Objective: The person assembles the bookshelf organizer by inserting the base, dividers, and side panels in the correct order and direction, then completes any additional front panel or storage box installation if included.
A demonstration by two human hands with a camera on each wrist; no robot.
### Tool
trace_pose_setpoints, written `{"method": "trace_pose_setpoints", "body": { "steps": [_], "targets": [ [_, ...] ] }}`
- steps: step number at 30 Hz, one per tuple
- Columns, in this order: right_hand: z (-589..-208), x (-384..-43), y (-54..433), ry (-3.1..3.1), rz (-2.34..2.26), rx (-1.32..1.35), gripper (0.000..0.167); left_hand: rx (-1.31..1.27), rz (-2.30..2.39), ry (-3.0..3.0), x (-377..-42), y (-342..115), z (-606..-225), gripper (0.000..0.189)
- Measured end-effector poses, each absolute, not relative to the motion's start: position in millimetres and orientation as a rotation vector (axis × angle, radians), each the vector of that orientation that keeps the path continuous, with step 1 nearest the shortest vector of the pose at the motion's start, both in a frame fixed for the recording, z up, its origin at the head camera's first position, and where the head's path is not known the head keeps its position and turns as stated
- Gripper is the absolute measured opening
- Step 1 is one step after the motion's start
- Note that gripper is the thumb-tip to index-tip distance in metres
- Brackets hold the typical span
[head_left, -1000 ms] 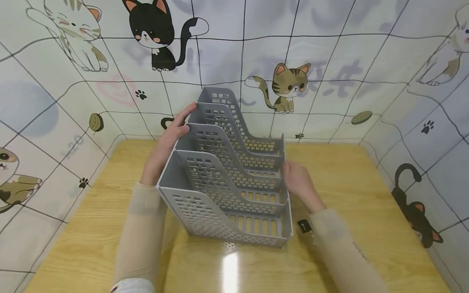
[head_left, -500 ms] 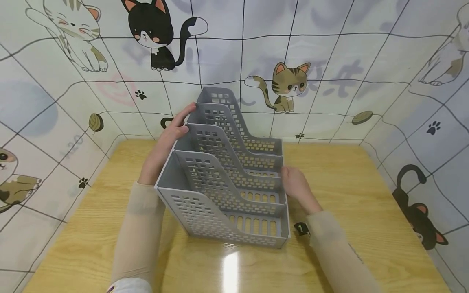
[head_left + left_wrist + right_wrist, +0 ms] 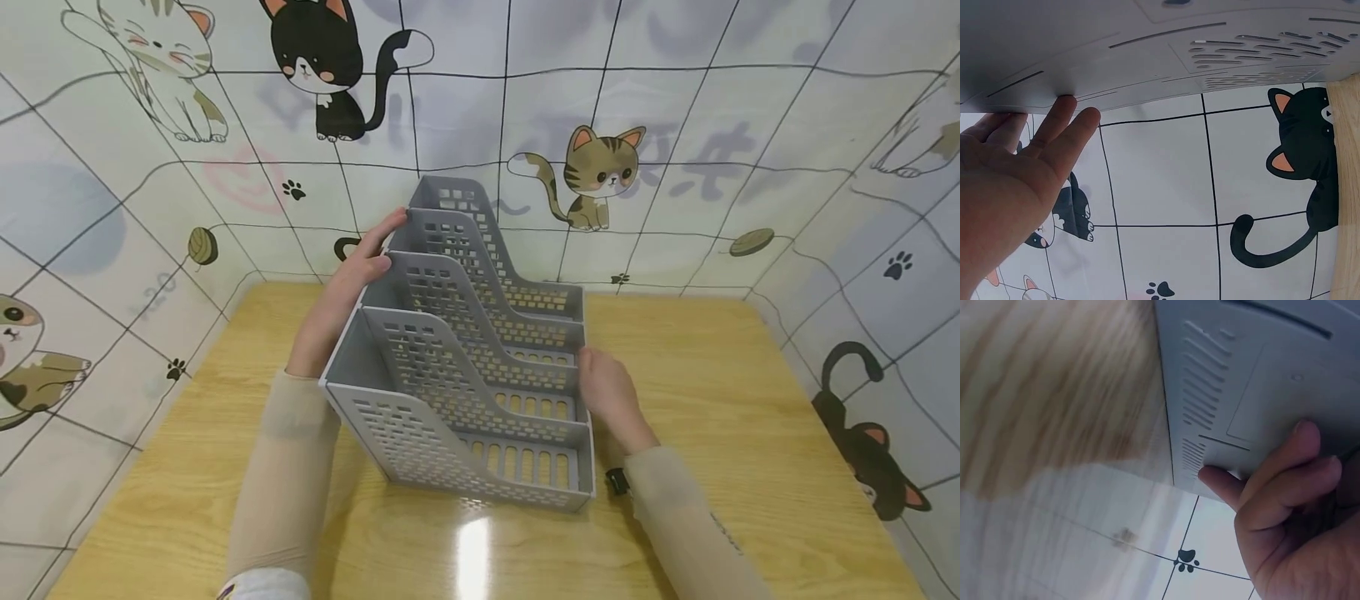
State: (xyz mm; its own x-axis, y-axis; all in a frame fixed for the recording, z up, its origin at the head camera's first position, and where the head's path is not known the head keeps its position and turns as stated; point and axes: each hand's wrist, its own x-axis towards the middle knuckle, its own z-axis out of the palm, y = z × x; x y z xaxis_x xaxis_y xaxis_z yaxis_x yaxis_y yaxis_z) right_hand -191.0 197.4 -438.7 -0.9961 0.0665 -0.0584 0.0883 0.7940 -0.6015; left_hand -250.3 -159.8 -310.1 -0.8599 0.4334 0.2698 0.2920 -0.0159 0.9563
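Observation:
A grey plastic file rack [image 3: 480, 400] with several slotted, sloping dividers stands upright on the wooden table. My left hand [image 3: 345, 292] lies along its tall back panel, fingers extended and tips at the top rim. In the left wrist view, the fingertips of the left hand [image 3: 1029, 156] touch the outer face of that panel [image 3: 1141, 62]. At the low front panel, my right hand [image 3: 609, 392] holds the upper edge with bent fingers. The right wrist view has the fingers of the right hand [image 3: 1285, 500] against the outside of this front panel [image 3: 1260, 394].
The wooden table [image 3: 720, 392] reaches to walls [image 3: 675, 208] covered with a cat-and-tile print behind and on both sides. A small black object [image 3: 617, 482] shows beside my right wrist. A light reflection lies on the table in front of the rack.
The front panel's far end, which jutted up beyond the dividers a second ago, now lies flush with them. My right hand has slid slightly toward me along that edge; the left stays put.

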Motion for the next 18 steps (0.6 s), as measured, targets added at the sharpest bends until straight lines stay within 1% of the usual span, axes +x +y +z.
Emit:
{"method": "trace_pose_setpoints", "body": {
  "steps": [4, 12, 18],
  "targets": [
    [-440, -190, 198, 2.949, -1.005, 0.149, 0.05, 0.797, 2.034, 2.116, -250, -158, -311, 0.062],
    [-439, -191, 198, 3.001, -0.983, 0.109, 0.048, 0.749, 1.989, 2.15, -245, -159, -306, 0.06],
    [-435, -190, 197, 3.103, -0.943, 0.051, 0.041, 0.645, 1.91, 2.232, -233, -168, -308, 0.06]
  ]
}}
